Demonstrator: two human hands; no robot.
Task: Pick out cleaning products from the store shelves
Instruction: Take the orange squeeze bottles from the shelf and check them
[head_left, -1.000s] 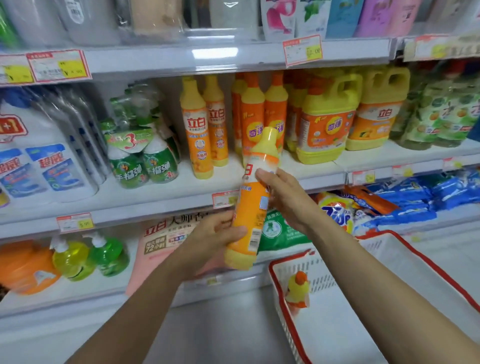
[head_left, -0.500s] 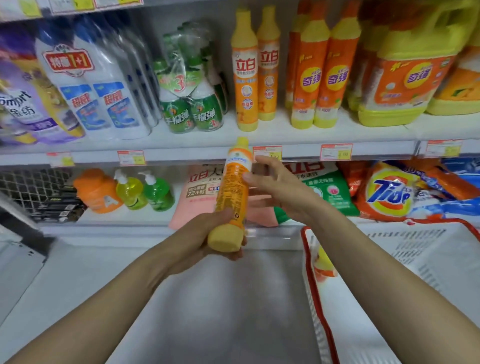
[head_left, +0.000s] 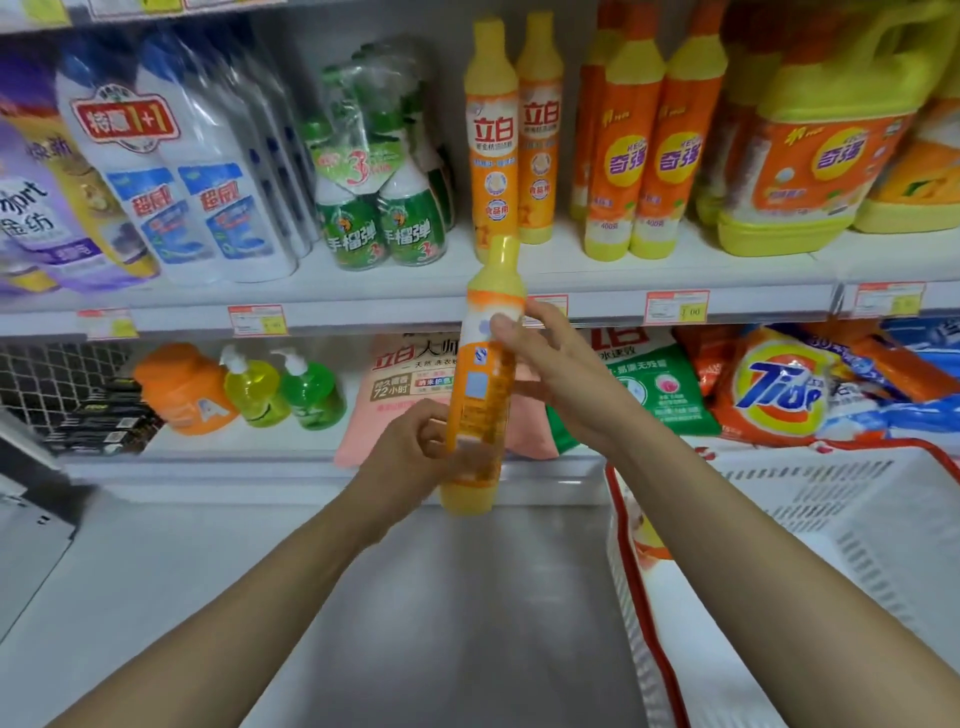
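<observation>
An orange dish-soap bottle (head_left: 480, 395) with a yellow cap stands nearly upright in front of the shelves, its back label facing me. My left hand (head_left: 410, 457) grips its lower part from the left. My right hand (head_left: 556, 374) holds its upper part, thumb on the front and fingers behind. Two matching bottles (head_left: 493, 140) remain on the shelf just above. A white basket with a red rim (head_left: 810, 499) sits low at the right, with another yellow-orange bottle (head_left: 647, 540) partly hidden behind my right forearm.
The middle shelf (head_left: 395, 291) carries white cleaner bottles (head_left: 208, 171), green spray packs (head_left: 384, 208), orange detergent bottles (head_left: 639, 171) and big jugs (head_left: 810, 156). Below lie soap pump bottles (head_left: 285, 384), a pink bag (head_left: 410, 379) and Tide bags (head_left: 779, 389). Grey floor (head_left: 441, 623) is beneath.
The view has dropped from the upper shelves towards the floor and basket. The bottle was turned upright with its back label facing me, and my left hand shifted from its base to its lower side.
</observation>
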